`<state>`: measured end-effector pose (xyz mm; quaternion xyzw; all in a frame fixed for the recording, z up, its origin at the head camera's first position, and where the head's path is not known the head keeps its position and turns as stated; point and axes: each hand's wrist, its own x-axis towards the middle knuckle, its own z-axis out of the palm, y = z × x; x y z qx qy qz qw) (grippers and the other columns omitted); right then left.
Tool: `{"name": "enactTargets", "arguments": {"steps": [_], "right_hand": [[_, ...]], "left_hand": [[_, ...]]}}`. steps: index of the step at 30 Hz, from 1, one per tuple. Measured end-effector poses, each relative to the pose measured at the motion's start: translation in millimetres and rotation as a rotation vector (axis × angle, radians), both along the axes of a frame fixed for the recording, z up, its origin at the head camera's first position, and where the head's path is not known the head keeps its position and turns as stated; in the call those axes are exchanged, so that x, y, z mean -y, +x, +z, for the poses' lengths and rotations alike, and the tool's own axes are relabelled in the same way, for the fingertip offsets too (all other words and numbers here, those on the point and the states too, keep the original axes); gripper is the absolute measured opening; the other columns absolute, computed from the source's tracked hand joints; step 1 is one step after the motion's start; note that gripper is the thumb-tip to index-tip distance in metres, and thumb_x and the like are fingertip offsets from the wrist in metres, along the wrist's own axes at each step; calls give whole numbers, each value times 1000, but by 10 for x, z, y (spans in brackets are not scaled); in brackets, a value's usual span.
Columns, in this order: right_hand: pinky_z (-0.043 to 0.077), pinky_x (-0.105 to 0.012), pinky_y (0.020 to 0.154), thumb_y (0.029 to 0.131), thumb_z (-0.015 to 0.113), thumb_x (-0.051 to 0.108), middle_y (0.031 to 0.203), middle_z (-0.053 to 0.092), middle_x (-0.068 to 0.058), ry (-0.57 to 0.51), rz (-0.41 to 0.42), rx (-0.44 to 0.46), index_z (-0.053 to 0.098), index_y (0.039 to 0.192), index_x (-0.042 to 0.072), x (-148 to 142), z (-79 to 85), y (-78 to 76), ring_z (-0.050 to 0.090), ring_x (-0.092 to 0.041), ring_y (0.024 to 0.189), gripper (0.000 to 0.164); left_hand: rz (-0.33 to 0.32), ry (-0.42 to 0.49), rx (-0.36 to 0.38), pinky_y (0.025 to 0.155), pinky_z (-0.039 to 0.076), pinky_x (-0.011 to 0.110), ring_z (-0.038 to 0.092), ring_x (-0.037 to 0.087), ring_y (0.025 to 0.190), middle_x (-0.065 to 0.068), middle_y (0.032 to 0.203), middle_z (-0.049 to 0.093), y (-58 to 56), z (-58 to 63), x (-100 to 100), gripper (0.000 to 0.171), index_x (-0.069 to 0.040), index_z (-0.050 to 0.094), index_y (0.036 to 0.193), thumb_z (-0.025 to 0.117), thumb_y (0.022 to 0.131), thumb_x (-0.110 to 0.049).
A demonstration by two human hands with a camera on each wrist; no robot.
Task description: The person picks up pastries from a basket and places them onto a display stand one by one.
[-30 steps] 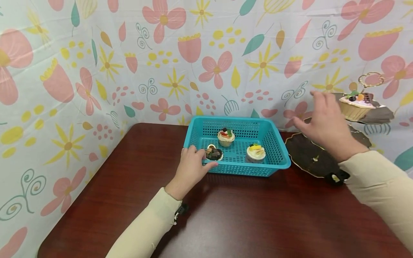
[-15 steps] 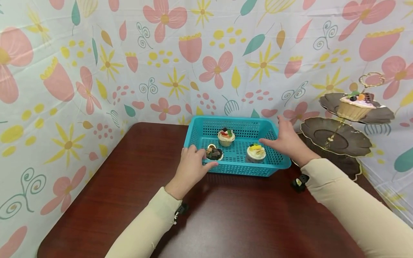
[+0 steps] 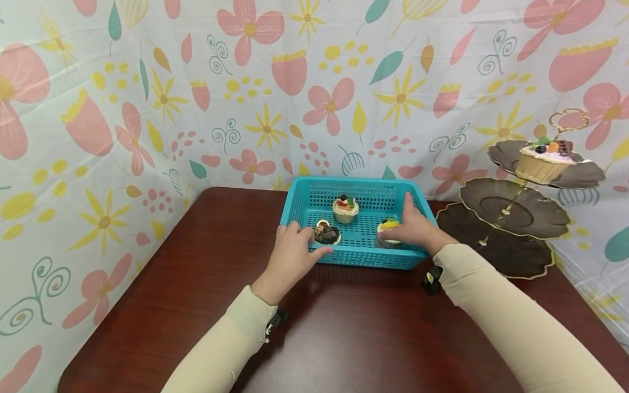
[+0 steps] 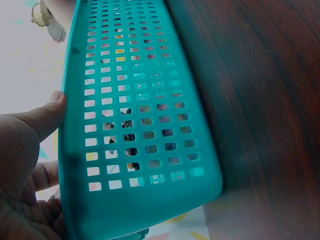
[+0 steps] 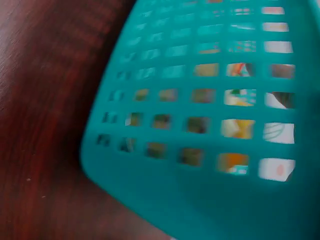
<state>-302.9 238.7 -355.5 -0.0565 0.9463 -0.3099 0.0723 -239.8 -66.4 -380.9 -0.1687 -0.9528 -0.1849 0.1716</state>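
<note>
My left hand (image 3: 290,255) grips the blue basket (image 3: 361,257) by its rim while my right hand (image 3: 417,227), thumb and fingers well apart, overlaps the yellow-topped cupcake (image 3: 390,224), contact unclear.

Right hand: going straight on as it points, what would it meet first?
Probably the yellow-topped cupcake; the right hand overlaps it in the head view, though contact is unclear.
</note>
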Motion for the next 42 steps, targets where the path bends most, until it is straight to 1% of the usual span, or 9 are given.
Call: {"name": "enactTargets", "arguments": {"steps": [4, 9, 13, 17, 23, 28, 35, 39, 42], "right_hand": [[28, -65, 112, 83, 81, 49, 156, 19, -39, 28, 1, 11, -19, 154, -5, 10, -41, 13, 30, -50, 140, 134], [39, -62, 104, 84, 80, 46, 139, 41, -37, 92, -2, 36, 4, 153, -11, 3, -51, 26, 47, -46, 122, 118], [47, -55, 93, 85, 80, 41, 120, 53, -30, 146, 24, 31, 27, 140, -12, 0, -56, 4, 55, -40, 105, 94], [49, -50, 85, 84, 81, 37, 111, 57, -26, 188, 46, 6, 38, 129, -12, 9, -58, -16, 57, -36, 97, 79], [50, -47, 80, 82, 82, 38, 106, 59, -23, 207, 51, -13, 44, 124, -10, 9, -67, -31, 58, -33, 91, 75], [51, -44, 76, 79, 83, 44, 102, 60, -20, 203, 45, -52, 47, 119, -5, -3, -58, -11, 58, -31, 88, 73], [50, -40, 71, 78, 83, 47, 102, 58, -18, 92, -17, -144, 43, 119, 1, -21, -29, 41, 58, -30, 86, 73], [49, -37, 71, 81, 82, 41, 105, 56, -19, 10, -27, -213, 40, 121, 0, -34, 5, 66, 57, -30, 87, 71], [49, -37, 71, 82, 82, 37, 108, 55, -20, -35, -40, -243, 38, 123, 0, -56, 52, 97, 56, -32, 88, 71]], "left_hand": [[1, -2, 1, 80, 34, 38, 40, 19, 84, 0, 80, 41, 14, 11, -14, 48, -16, 55, 80, 73, 85, -60], [-7, 0, -9, 79, 33, 39, 40, 19, 83, 0, 79, 41, 36, 31, -18, 48, -16, 54, 79, 72, 85, -60], [-13, 1, -23, 79, 33, 38, 39, 18, 82, 0, 79, 40, 42, 46, -13, 49, -16, 53, 78, 72, 85, -60], [-12, 4, -21, 79, 33, 38, 39, 18, 83, 0, 79, 40, 36, 60, -9, 49, -16, 52, 78, 73, 85, -60], [-12, -3, -19, 79, 33, 38, 39, 18, 82, 0, 79, 40, 41, 69, -7, 49, -15, 52, 78, 73, 85, -59], [-6, -5, 1, 80, 33, 38, 40, 19, 84, 1, 79, 40, 45, 62, -12, 49, -15, 53, 79, 72, 85, -60], [-4, -1, -2, 79, 33, 39, 40, 19, 85, 1, 79, 41, 36, 38, -12, 49, -15, 53, 78, 73, 85, -59], [-2, -2, 2, 79, 33, 39, 40, 19, 85, 1, 79, 41, 37, 29, -8, 49, -15, 54, 79, 73, 85, -60], [-2, -1, 2, 78, 34, 38, 40, 19, 85, 1, 79, 41, 34, 18, -5, 49, -15, 54, 78, 73, 85, -60]]}}
